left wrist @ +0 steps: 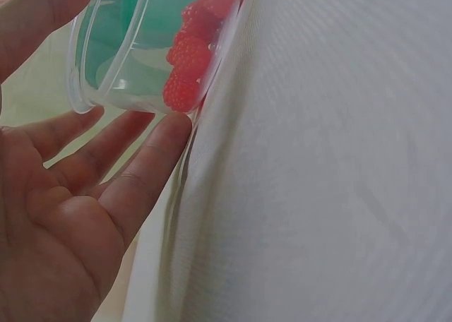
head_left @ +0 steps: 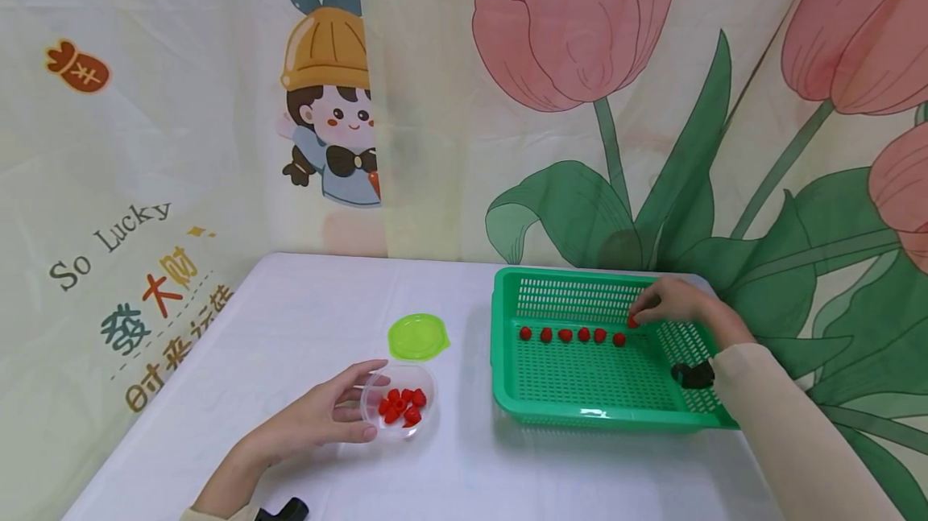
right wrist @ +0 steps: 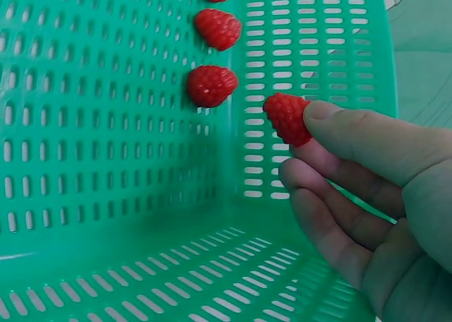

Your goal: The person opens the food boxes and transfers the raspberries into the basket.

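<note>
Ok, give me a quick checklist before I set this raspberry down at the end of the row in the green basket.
1. Red raspberry pinched by the right hand: ok.
2. Row of five red raspberries lying in line on the floor of the green slotted plastic basket: ok.
3. Free spot at the row's right end, beside the basket wall: ok.
4. Held berry touching the floor: cannot tell.
5. Left hand steadying the clear round plastic tub of berries: ok.
6. Green lid lying apart from the tub: ok.
</note>
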A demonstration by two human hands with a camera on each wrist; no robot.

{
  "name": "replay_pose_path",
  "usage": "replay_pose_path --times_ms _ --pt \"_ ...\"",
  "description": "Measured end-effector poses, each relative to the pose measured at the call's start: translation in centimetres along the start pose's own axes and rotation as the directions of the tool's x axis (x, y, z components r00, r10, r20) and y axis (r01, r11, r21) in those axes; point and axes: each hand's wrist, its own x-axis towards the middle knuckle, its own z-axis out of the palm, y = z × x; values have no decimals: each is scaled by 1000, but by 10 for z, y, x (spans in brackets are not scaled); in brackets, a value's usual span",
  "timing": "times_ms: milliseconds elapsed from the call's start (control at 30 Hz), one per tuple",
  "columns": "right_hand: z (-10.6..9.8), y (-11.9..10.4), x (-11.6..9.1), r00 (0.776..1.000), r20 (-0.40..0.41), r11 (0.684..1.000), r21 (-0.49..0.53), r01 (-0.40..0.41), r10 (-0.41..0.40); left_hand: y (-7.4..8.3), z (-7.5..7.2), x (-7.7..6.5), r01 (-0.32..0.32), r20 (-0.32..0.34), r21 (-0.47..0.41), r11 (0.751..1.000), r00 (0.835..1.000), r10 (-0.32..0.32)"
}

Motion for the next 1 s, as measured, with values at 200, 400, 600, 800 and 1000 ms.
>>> replay_pose_path --times_ms 200,400,600,800,1000 --pt "7 3 4 1000 30 1000 4 7 -7 -2 0 -1 -7 -3 7 1000 1000 7" --pt "13 1 8 999 38 999 -32 -32 33 -2 -1 0 -8 -5 9 1000 1000 8" --pt "17 2 9 997 59 998 -32 -50 52 0 -1 0 -9 0 5 1000 1000 9" --pt "20 5 12 996 77 997 -55 -47 51 -1 -1 0 -9 1 6 1000 1000 9" --pt "23 6 14 995 82 996 -73 -47 52 -1 -1 0 -18 1 8 1000 1000 18"
